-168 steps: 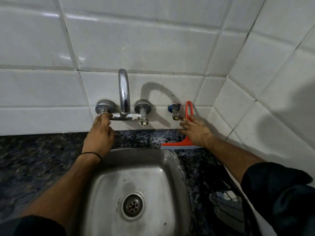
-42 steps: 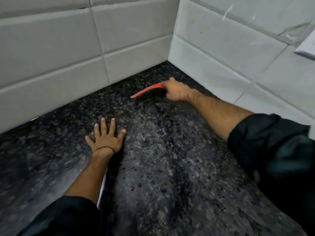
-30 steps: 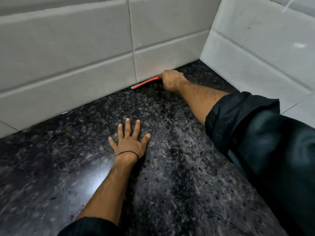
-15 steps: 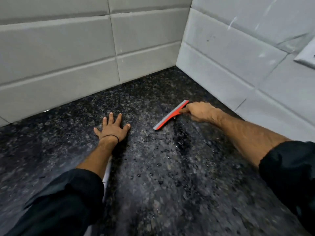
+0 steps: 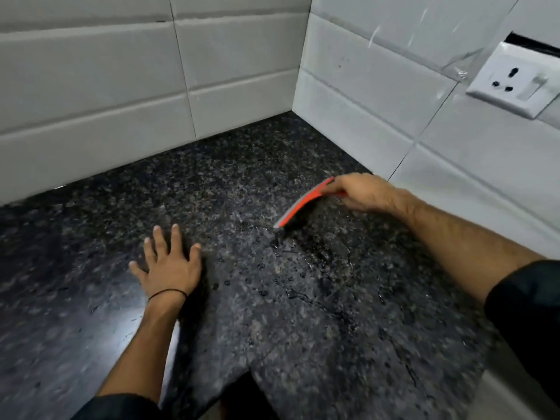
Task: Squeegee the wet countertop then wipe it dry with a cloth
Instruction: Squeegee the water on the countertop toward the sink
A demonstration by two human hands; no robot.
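Observation:
The dark speckled granite countertop fills a corner between white tiled walls. Water beads and a thin wet streak lie on it right of centre. My right hand is closed around the handle of a red squeegee whose grey blade edge rests tilted on the stone near the right wall. My left hand lies flat on the counter with its fingers spread, holding nothing, well left of the blade. A black band circles that wrist. No cloth is in view.
White tiled walls meet in a corner behind the counter. A white socket with a switch sits on the right wall. The counter's front edge has an inner corner at the bottom centre.
I left the sink for this corner. My right hand pulled the squeegee from the back wall toward me along the right wall. My left hand stayed flat on the counter.

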